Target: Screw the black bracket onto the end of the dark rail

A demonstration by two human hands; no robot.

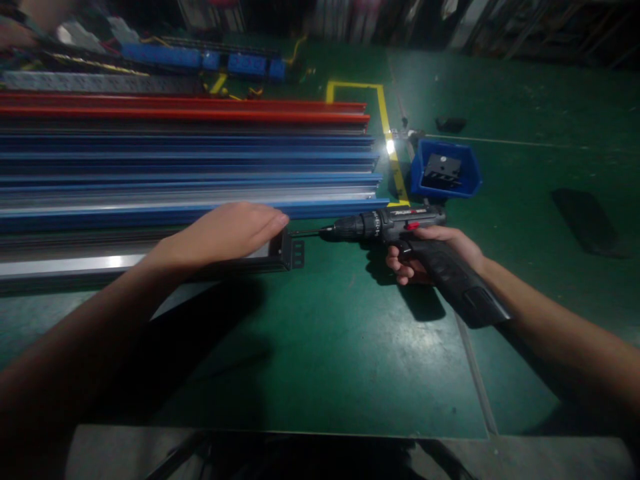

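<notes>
My right hand [440, 250] grips a black cordless drill [405, 223] by its handle, a finger at the trigger. The drill lies level and points left, its long thin bit meeting the black end bracket [290, 250] of a dark metal profile [240, 265]. Over that end of the profile rests my left hand [235, 230], bent across the top with its fingers together; the fingertips on the far side are partly hidden. A slotted tab on the bracket sticks out toward the drill.
Blue profiles [200, 160] and red profiles [200, 110] lie side by side beyond my hands. A blue bin [473, 170] with black parts stands behind the drill. Blue units with wires [160, 55] lie at the back left, near another person's arm [45, 13].
</notes>
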